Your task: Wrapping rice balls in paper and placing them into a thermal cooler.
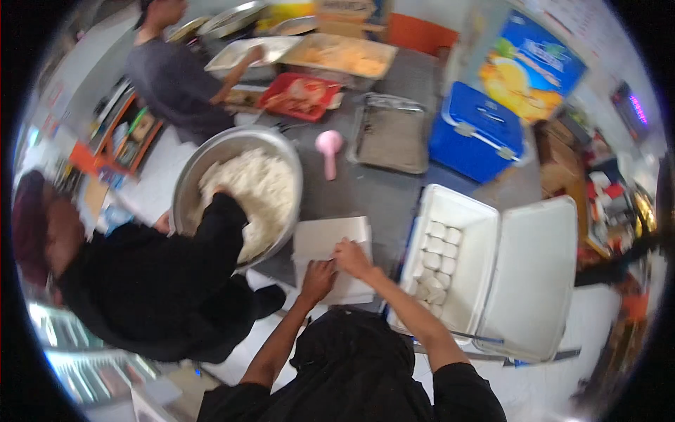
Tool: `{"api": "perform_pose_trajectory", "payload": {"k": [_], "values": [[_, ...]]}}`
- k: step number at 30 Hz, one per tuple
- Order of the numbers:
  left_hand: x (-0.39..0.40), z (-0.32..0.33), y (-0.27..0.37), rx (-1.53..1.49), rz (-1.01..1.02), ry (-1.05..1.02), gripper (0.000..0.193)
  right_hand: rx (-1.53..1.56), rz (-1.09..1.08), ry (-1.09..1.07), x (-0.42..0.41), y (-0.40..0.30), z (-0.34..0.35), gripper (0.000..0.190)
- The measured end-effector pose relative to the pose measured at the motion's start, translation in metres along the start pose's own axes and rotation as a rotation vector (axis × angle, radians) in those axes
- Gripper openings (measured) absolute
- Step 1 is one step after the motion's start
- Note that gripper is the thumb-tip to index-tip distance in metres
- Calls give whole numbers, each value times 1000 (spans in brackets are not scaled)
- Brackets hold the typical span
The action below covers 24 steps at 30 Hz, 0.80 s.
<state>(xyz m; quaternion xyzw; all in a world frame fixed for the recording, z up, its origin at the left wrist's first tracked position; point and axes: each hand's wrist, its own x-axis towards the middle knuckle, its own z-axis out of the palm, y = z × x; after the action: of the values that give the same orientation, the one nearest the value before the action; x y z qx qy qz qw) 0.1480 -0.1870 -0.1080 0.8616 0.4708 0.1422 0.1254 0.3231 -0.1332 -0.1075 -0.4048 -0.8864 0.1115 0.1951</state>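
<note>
My left hand (318, 279) and my right hand (352, 258) meet over a stack of pale paper or card sheets (333, 235) at the table's near side. Their fingertips are bent close together on the sheets. Blur and small size hide whether anything is pinched between them. To the right, a white cooler box (477, 264) stands with its lid (532, 274) swung open to the right. Several round white pieces, perhaps dough balls (435, 245), line the left side of its inside. On the left is a large metal bowl (182, 184) of white dough or flour mix (263, 179).
A co-worker in black (158, 290) has one hand in the bowl. Another person (174, 84) reaches over metal trays (337, 53) and a red tray (300, 97). A pink scoop (329, 150), a baking tray (393, 137) and a closed blue cooler (477, 134) stand on the dark table.
</note>
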Motion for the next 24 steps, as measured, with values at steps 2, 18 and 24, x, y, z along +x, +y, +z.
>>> {"api": "perform_pose_trajectory", "payload": {"k": [2,18,24], "values": [[-15,22,-25,-93,149,340,14,72,-68,235,-3,-19,26,11],[-20,13,-23,-64,-342,108,50,-48,379,-25,-41,-41,27,34],[27,-17,-55,-53,-176,-176,36,-122,675,90,11,-25,29,28]]}}
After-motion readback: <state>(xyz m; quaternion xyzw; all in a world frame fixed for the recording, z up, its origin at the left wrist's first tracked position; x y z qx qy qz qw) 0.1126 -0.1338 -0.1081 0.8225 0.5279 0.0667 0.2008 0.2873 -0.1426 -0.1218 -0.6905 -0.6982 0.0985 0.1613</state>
